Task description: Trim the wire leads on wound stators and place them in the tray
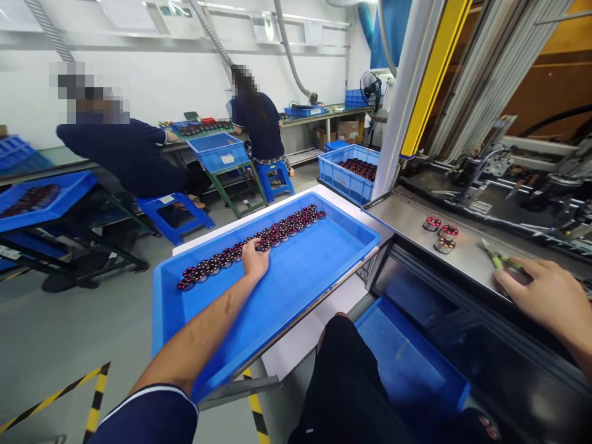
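My left hand (254,260) reaches into a blue plastic tray (319,265), its fingers closed on a small round black-and-red motor part (263,246). That part lies at the near edge of a long band of similar motor parts (222,259) along the tray's far side. At the right, my right hand (543,296) is closed round green-handled pliers (498,259), their jaws pointing away over a metal worktop (398,216). Three more motor parts (448,231), with reddish coils, stand on that metal surface just left of the pliers.
An open machine (499,166) with a yellow-edged post (423,80) rises at the right. Beyond the tray stands a blue crate (345,179) of dark parts. Two co-workers (261,123) sit at a back bench. Below my right hand is another blue bin (402,351).
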{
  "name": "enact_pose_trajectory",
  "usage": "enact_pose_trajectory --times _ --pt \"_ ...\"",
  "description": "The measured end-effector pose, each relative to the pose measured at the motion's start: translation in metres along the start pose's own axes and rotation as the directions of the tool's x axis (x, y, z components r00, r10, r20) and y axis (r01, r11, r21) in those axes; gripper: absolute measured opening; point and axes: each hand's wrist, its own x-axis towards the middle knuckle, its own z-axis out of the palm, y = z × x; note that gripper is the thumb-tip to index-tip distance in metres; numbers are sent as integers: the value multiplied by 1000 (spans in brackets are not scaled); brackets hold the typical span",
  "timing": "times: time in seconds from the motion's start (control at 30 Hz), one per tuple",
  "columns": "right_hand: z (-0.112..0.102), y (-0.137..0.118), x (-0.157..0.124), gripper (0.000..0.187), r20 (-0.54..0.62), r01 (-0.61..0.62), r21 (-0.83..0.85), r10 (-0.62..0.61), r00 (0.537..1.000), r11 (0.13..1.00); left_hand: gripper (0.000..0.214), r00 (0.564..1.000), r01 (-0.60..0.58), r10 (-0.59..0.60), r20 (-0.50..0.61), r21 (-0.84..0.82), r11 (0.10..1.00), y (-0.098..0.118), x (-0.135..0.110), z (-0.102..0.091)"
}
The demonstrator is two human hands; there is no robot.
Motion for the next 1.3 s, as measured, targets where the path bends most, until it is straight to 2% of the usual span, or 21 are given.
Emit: enact_pose_trajectory --times 0.13,0.27,0.37,0.47,0.57,0.6,0.63,0.67,0.7,0.77,0.87,0.93,1.0,1.1,1.2,1.27,1.3 --pt "-16 -16 -6 52 69 -14 -6 14 998 1000 42 998 26 -28 -50 -28 999 -3 0 -2" --pt "-24 -30 -10 48 90 -8 16 6 996 1000 49 999 -2 1 -39 -39 999 1 -11 -7" --pt "-19 -40 -16 45 104 -42 94 33 994 995 58 993 -111 110 -48 -19 994 17 -23 -15" --pt "-15 -51 -20 43 105 -88 199 68 992 976 62 951 -310 309 -20 -19 951 50 -28 -23" --pt "-20 -59 -19 39 105 -105 252 80 991 962 63 843 -521 533 78 -130 843 108 -42 -15" --pt "-22 -60 -18 39 107 -107 253 82 991 961 58 784 -592 613 98 -180 786 132 -54 -7" --pt "-24 -61 -18 39 107 -106 246 81 991 964 49 688 -670 713 137 -258 696 156 -67 3" --pt "-26 -61 -19 39 108 -105 232 81 991 967 39 595 -686 766 242 -345 641 180 -82 16" --pt "-27 -60 -20 39 111 -100 216 77 991 971 30 544 -659 774 322 -407 633 202 -97 30" --pt "-29 -58 -22 38 117 -88 191 67 991 978 23 503 -586 759 414 -482 651 242 -124 62" --pt "-30 -55 -22 35 116 -71 190 49 992 979 54 515 -461 689 511 -513 724 279 -154 108" --pt "-28 -55 -21 33 107 -66 207 45 993 976 72 524 -391 643 558 -513 764 289 -166 132" --pt "-25 -56 -18 32 91 -65 229 45 995 971 81 529 -343 617 583 -518 784 292 -173 145" --pt "-27 -60 -14 33 44 -53 270 42 998 961 82 554 -308 608 569 -538 784 292 -180 149" --pt "-51 -57 -28 43 -72 0 318 24 997 948 75 611 -298 612 502 -571 765 291 -184 139" --pt "-77 -46 -54 55 -241 92 380 3 970 921 73 651 -292 615 445 -602 744 289 -185 128" --pt "-91 -39 -72 60 -371 185 429 -15 929 884 72 667 -284 616 419 -622 730 286 -185 122"
